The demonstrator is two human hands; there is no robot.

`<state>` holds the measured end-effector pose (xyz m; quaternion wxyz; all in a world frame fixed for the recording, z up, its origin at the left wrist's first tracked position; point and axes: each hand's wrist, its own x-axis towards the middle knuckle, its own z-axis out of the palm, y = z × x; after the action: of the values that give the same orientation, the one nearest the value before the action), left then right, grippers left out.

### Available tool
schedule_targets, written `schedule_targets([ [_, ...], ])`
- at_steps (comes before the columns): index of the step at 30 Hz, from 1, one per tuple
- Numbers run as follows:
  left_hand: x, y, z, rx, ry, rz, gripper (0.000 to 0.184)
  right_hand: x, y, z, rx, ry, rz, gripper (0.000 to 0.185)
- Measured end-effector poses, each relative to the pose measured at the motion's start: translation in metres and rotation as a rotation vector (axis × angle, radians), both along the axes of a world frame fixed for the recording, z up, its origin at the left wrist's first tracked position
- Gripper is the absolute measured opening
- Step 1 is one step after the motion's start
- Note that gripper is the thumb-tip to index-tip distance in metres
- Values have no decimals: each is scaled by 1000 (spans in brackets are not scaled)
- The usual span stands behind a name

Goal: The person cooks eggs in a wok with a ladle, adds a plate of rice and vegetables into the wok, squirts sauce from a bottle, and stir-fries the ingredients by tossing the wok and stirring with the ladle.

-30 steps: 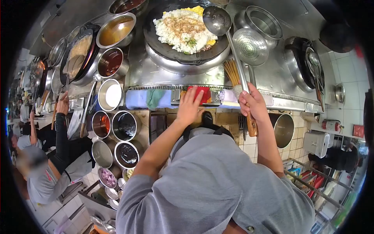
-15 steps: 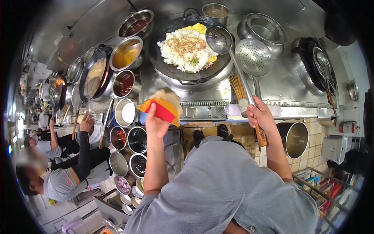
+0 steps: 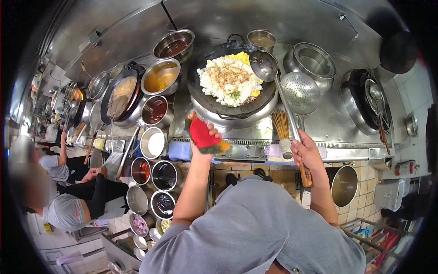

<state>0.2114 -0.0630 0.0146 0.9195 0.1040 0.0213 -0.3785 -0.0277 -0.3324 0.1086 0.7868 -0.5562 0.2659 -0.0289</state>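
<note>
In the head view my left hand point(image 3: 213, 131) grips a folded cloth point(image 3: 200, 133), red with dark green and orange edges, just below the near rim of the wok point(image 3: 194, 84). Inside the wok lie white rice point(image 3: 223, 75) topped with brown seasoning, yellow egg point(image 3: 242, 56) and green bits. My right hand point(image 3: 306, 150) is closed around the wooden handle of a ladle point(image 3: 264, 66), whose bowl hangs over the wok's right side, beside the rice. A bamboo brush point(image 3: 282, 130) stands left of my right hand.
Sauce bowls point(image 3: 160, 76) line the wok's left side. A perforated strainer point(image 3: 300, 93) and a lidded pot point(image 3: 315, 61) sit to its right. Several seasoning pots point(image 3: 164, 175) stand at lower left. Co-workers point(image 3: 68, 210) work further left; a deep pot point(image 3: 343, 185) is at lower right.
My left hand has moved right and turned, so the cloth now shows mostly red. The view has tilted, shifting the stove lower. A co-worker's raised arm at left has come down.
</note>
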Motion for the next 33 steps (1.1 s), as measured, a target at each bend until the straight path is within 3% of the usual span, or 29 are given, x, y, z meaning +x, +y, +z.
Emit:
schedule_targets([
  [1,-13,3,-5,221,37,75,29,0,1,1,27,-4,11,44],
  [2,-20,7,-9,217,48,90,29,1,3,1,22,6,27,44],
  [4,-42,19,-10,749,98,39,25,2,9,0,2,-9,-19,34],
  [5,-45,32,-50,855,101,-26,25,2,9,-2,-1,11,8,34],
  [6,-53,28,-57,781,78,84,31,3,9,-6,-13,19,-23,34],
  [8,-71,44,-55,836,73,49,28,2,11,-9,-14,64,-31,35],
  [10,-78,55,-37,914,113,-61,38,4,14,-2,-29,75,-24,37],
  [12,-80,63,-24,603,172,-19,49,6,14,-3,-18,75,-10,38],
  [16,-72,59,10,471,210,8,54,13,11,-1,15,15,21,42],
  [18,-55,53,29,500,179,135,55,16,12,-1,43,43,-17,42],
  [20,-27,42,30,600,-128,254,50,19,13,4,30,45,-35,43],
  [22,2,26,30,1112,-522,259,44,22,14,9,22,35,4,44],
  [24,14,0,44,1235,-940,-22,42,23,13,7,15,14,19,45],
  [26,21,-35,33,1330,-1929,400,47,26,14,6,15,5,0,44],
  [27,19,-42,27,1318,-1944,411,47,28,15,7,9,-9,-9,44],
  [29,11,-47,19,1525,-2152,103,52,33,17,9,-69,34,-2,44],
  [30,16,-47,22,1514,-2168,122,52,39,17,11,-78,18,-11,44],
  [32,29,-39,27,1539,-2142,-145,59,50,18,11,-424,179,-51,44],
  [33,34,-34,26,1526,-2154,-130,56,59,5,-3,-539,186,-25,41],
])
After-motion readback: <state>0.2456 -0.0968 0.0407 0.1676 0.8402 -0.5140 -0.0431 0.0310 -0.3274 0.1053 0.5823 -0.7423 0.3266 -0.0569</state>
